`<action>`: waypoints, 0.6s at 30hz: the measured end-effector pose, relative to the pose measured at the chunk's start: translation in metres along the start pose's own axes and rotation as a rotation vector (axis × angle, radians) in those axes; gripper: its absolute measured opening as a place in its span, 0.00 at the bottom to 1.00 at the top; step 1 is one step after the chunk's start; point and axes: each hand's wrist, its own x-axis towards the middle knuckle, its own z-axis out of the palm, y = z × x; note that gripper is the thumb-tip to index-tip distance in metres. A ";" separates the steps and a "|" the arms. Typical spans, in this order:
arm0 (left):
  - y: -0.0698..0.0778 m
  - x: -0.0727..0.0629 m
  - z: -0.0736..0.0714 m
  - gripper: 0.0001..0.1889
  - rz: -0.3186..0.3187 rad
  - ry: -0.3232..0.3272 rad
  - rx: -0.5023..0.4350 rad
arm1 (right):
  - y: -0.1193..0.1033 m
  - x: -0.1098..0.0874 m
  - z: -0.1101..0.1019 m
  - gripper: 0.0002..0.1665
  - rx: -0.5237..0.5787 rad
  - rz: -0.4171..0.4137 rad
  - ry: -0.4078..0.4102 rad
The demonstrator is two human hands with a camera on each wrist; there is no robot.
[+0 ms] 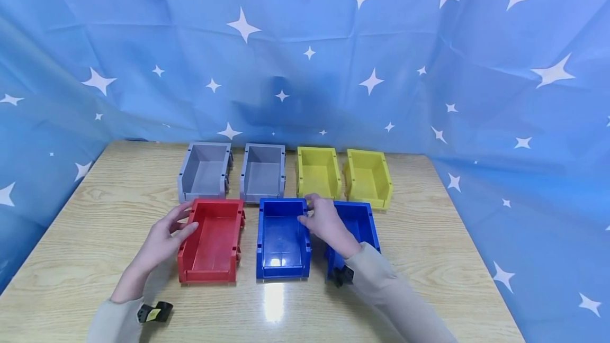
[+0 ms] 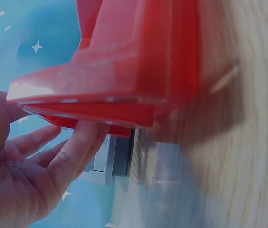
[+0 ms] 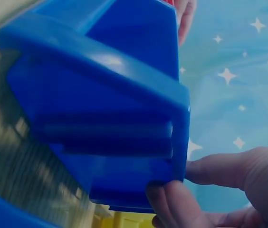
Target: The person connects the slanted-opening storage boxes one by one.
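My left hand holds the left wall of a red open-front bin, thumb over the rim. In the left wrist view its fingers reach under the bin's outer lip. To the right stands a blue bin; my right hand pinches its right wall near the back corner. The right wrist view shows the thumb on one side of that rim and fingers on the other. Partly hidden behind the right wrist and sleeve is a second blue bin.
Behind the front row stand two grey bins and two yellow bins. All are on a wooden table. A blue star-patterned cloth hangs behind and along the sides.
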 end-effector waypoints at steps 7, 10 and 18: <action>0.000 0.000 0.000 0.30 -0.001 0.000 -0.010 | 0.000 -0.013 0.002 0.31 -0.069 -0.049 0.020; -0.001 0.000 0.000 0.30 -0.006 -0.003 -0.014 | 0.001 -0.015 0.003 0.32 -0.029 -0.017 -0.008; -0.003 0.000 0.000 0.30 -0.012 -0.001 -0.001 | 0.006 -0.014 0.004 0.34 0.082 0.011 -0.053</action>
